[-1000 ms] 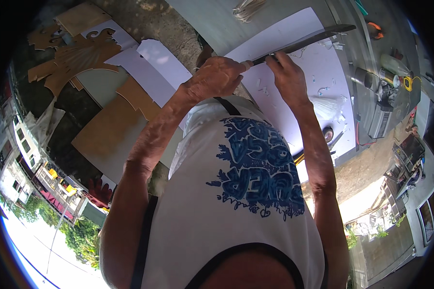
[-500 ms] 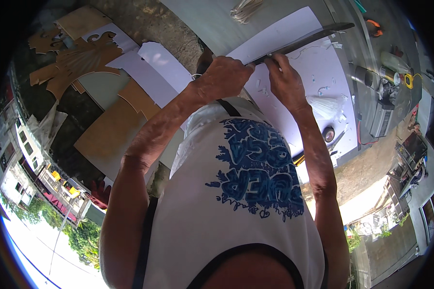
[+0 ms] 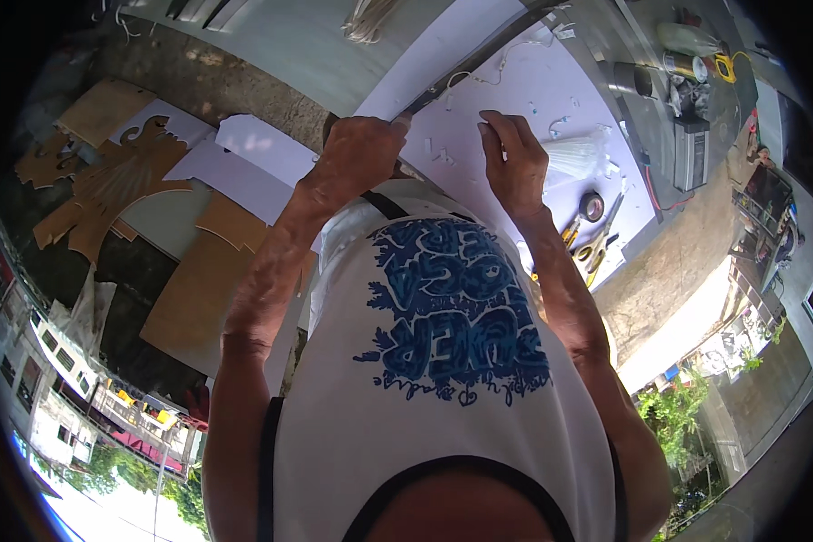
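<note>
My left hand [image 3: 357, 154] is closed at the near end of a long dark flat strip [image 3: 465, 65]. The strip slants away to the far right across a white sheet [image 3: 479, 135] on the table. My right hand [image 3: 519, 163] hovers over that sheet, off the strip, its thumb and fingers bent but apart, with nothing visible between them. A thin white wire [image 3: 488, 81] lies along and across the strip. White plastic scraps lie scattered on the sheet near a bundle of thin white strips [image 3: 576, 156], just right of my right hand.
Scissors [image 3: 594, 253] and a black tape roll [image 3: 592, 207] lie near my right forearm. A metal box [image 3: 691, 154], a can [image 3: 685, 66] and a yellow tape measure [image 3: 724, 67] sit farther right. Cut brown boards [image 3: 122, 185] and white panels [image 3: 266, 149] lie at left.
My right hand has come off the dark strip and drawn back toward me, its fingers apart. My left hand stays at the strip's near end. The whole view has shifted.
</note>
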The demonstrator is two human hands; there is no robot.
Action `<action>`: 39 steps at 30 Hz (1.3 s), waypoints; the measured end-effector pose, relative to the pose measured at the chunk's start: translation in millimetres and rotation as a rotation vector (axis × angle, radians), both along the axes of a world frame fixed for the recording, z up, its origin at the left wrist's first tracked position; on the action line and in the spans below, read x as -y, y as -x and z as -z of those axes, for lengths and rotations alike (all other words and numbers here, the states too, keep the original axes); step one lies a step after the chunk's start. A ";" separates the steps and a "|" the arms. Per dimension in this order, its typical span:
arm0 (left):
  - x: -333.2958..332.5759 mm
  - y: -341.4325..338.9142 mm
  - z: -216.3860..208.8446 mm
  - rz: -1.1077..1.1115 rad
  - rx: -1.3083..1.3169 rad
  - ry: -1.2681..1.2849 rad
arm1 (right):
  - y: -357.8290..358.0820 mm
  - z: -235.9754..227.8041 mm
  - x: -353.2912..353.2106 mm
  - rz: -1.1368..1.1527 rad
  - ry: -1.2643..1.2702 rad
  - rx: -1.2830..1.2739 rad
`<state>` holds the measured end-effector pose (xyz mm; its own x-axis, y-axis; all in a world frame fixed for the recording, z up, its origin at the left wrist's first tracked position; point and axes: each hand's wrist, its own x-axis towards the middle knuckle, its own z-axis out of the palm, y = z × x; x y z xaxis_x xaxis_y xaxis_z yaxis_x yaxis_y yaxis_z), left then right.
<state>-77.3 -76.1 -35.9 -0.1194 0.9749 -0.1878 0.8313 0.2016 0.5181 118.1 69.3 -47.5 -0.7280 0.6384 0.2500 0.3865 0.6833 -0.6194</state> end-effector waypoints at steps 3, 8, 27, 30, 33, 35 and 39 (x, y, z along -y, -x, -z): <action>6.5 -1.2 17.1 0.009 -0.046 -0.067 | -64.3 -6.2 4.9 0.239 0.015 0.150; 1.1 -0.7 17.1 0.025 -0.049 -0.040 | -233.3 9.5 9.0 0.790 -0.030 0.646; 10.1 -7.8 24.9 -0.238 0.106 -0.077 | -304.5 30.2 -47.3 0.686 0.237 0.650; 8.0 -6.7 27.8 -0.267 0.154 -0.096 | -297.9 23.5 -59.3 0.714 0.192 0.668; 9.6 -4.6 31.8 -0.300 0.197 -0.112 | -244.7 -33.2 -71.4 0.615 0.568 0.524; 9.7 -3.4 34.5 -0.304 0.222 -0.108 | -191.2 -74.4 -60.9 0.467 0.741 0.405; 6.7 -2.0 38.2 -0.314 0.241 -0.108 | -103.5 -106.1 -46.0 0.107 0.965 0.311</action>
